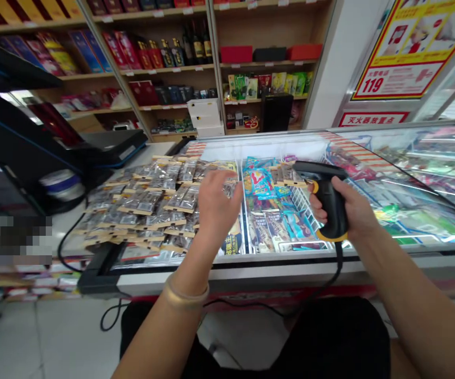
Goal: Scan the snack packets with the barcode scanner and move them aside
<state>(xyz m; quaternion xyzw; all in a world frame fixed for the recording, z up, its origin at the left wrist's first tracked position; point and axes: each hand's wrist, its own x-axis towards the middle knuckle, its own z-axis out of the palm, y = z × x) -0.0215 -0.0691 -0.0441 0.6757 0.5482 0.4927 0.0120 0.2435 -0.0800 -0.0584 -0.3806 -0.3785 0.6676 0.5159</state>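
Observation:
My right hand (355, 208) grips a black and yellow barcode scanner (335, 210) by its handle, its head turned left and its cord hanging down. My left hand (218, 202) is raised over the right edge of a spread of small clear packets (148, 200), thumb apart from the fingers, with nothing visible in it. These packets have dark contents and tan strips, and they lie in overlapping rows on the freezer top. A few similar packets (284, 173) are seen just left of the scanner's head, above the blue bags (261, 181) in the freezer.
The chest freezer (274, 260) runs across the front, with a white wire basket (304, 205) and bagged goods inside. At left stand a dark counter machine (18, 137) and a tape-like roll (62, 184). A black cord (246, 302) loops below the freezer's edge. Stocked shelves (172, 68) line the back.

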